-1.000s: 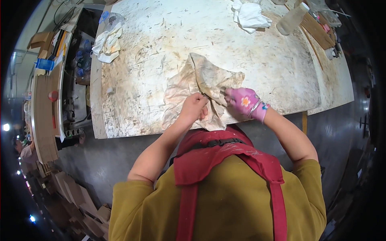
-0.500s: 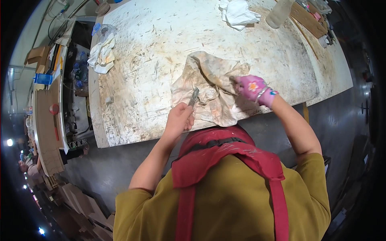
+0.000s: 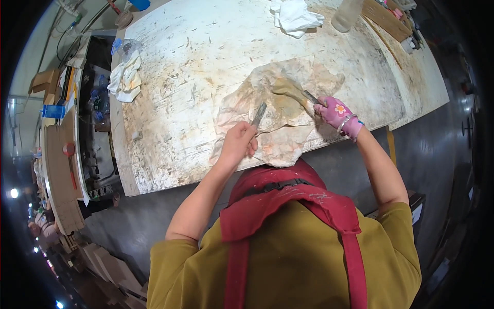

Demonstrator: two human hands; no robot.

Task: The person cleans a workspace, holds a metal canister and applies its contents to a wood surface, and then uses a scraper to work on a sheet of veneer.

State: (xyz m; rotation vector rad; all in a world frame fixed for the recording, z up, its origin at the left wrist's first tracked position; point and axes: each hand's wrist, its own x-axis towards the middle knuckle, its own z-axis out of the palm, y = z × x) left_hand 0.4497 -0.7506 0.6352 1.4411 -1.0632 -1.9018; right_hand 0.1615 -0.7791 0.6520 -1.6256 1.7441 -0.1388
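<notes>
My bare left hand (image 3: 240,140) is closed around a narrow, flat grey metal strip (image 3: 260,113), its free end angled up over the cloth. My right hand (image 3: 335,113), in a pink flowered glove with a bracelet at the wrist, is closed on a second narrow dark strip (image 3: 310,96). The exact kind of both tools is unclear. Below and between my hands, a stained, pale cloth (image 3: 282,145) lies spread and wrinkled near the worktable's front edge. A brownish fold of it rises beside the right strip's tip.
The stained white worktable (image 3: 180,67) carries a crumpled white cloth (image 3: 296,19) and a translucent bottle (image 3: 346,15) at the far side. Another rag (image 3: 125,80) lies at the left edge, near a small pale block (image 3: 137,135). A cardboard box (image 3: 388,19) stands far right.
The cloth has been spread wider, its raised folded part flattened. Both hands have shifted slightly right, the left also farther onto the cloth. The dark strip in my right hand now shows clearly.
</notes>
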